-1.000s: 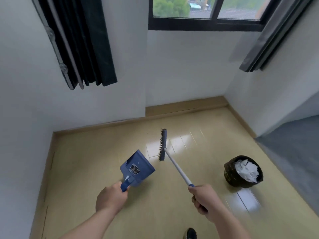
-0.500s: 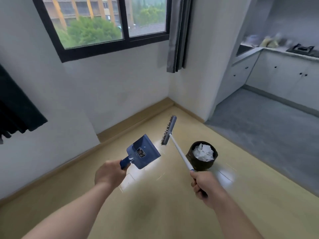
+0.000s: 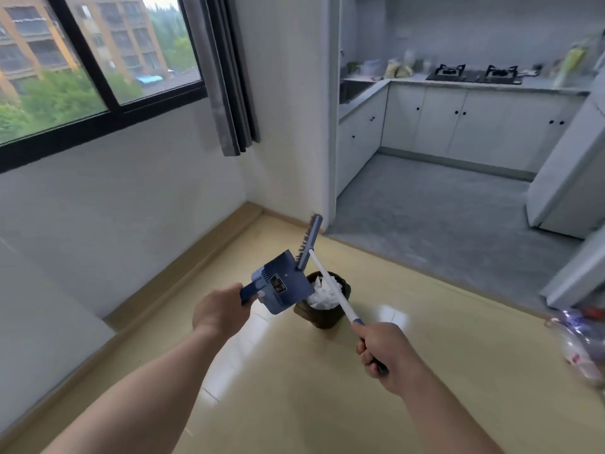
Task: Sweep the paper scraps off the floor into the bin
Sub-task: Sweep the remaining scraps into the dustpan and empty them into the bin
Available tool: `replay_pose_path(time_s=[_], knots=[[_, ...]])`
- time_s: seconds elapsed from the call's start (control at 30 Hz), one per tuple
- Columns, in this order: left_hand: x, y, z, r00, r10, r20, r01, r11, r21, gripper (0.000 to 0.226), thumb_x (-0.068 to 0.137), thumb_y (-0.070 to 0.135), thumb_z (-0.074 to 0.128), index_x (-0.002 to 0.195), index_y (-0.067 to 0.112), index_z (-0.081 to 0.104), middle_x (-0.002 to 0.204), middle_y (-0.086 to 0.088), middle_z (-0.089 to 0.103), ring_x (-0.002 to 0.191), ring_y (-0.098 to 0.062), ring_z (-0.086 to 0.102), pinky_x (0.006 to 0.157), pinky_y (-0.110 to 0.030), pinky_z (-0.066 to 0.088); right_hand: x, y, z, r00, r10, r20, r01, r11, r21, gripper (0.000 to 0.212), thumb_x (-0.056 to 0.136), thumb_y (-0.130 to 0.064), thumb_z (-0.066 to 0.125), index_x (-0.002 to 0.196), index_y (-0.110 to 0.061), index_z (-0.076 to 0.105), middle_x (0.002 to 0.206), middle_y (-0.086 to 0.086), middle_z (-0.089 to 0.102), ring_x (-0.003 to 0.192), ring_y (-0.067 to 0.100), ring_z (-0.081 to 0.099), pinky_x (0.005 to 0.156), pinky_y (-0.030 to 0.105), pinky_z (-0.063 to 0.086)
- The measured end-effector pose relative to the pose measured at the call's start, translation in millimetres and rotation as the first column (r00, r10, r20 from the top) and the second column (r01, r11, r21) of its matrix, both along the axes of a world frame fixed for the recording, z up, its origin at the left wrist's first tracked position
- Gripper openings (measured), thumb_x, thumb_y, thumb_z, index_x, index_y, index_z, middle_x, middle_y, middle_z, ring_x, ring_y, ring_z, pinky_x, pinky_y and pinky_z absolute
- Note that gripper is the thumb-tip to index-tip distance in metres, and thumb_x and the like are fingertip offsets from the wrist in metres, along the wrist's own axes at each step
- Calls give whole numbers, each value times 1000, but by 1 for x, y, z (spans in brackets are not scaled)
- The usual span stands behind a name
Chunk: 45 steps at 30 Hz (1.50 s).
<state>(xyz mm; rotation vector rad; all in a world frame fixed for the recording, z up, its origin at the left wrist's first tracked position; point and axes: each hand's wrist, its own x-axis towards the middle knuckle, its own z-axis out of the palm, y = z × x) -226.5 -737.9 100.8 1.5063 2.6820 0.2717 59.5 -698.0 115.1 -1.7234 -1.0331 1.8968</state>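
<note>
Crumpled white paper (image 3: 322, 294) fills the dark bin (image 3: 322, 317) on the floor (image 3: 294, 388) at centre. It looks light and soft, apt to drift, and is best moved by pan and brush. The left hand (image 3: 218, 311) grips the handle of the blue pan (image 3: 280, 286), tilted over the bin's left rim. The right hand (image 3: 384, 350) grips the brush (image 3: 309, 240) pole. The pan's inside faces away, so its contents are unseen. Clutter (image 3: 579, 348) at the right edge is blurred.

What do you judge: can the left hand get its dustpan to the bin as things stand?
Probably yes. The left hand grips the dustpan, whose edge overlaps the bin in view; only the broom handle, crossing above the bin, might interfere.
</note>
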Motion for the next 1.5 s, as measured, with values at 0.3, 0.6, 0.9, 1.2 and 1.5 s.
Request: replay_pose_path(time_s=[0.3,0.6,0.9,1.2,1.5], knots=[[62,79,-27,831,-488,-269,404,860,-312,39,99,52,39,99,19,61,87,1,69,71,-29,62,55,-29,34,56,37,-41,991,48,126,-64,991,121,17,95,-25,51,92,-12,63,64,6,44,50,18,34,41,20,26],[95,122,-36,650,-691,-316,491,699,-519,24,100,31,39,112,23,58,99,2,69,89,-26,68,62,-30,36,65,51,-55,989,4,146,-18,996,92,16,91,-20,50,78,-13,57,64,6,44,49,18,35,38,19,28],[108,125,-41,412,-851,-324,517,512,-686,24,94,9,46,114,13,59,100,-4,70,89,-29,70,65,-33,42,55,64,-57,984,-70,163,58,996,75,14,91,-17,49,81,-9,57,61,5,43,48,19,34,39,20,28],[126,127,-34,320,-895,-310,509,438,-741,23,102,21,48,115,9,63,103,-7,71,95,-30,70,73,-32,47,45,67,-61,981,-131,141,123,991,60,26,92,-19,51,109,-2,61,65,7,45,48,19,36,37,18,28],[125,126,-26,294,-893,-340,515,448,-731,20,100,17,48,112,10,62,95,-4,70,84,-27,69,64,-31,41,45,60,-65,980,-133,149,127,991,50,28,93,-20,51,112,-1,59,66,8,46,49,20,37,38,20,29]])
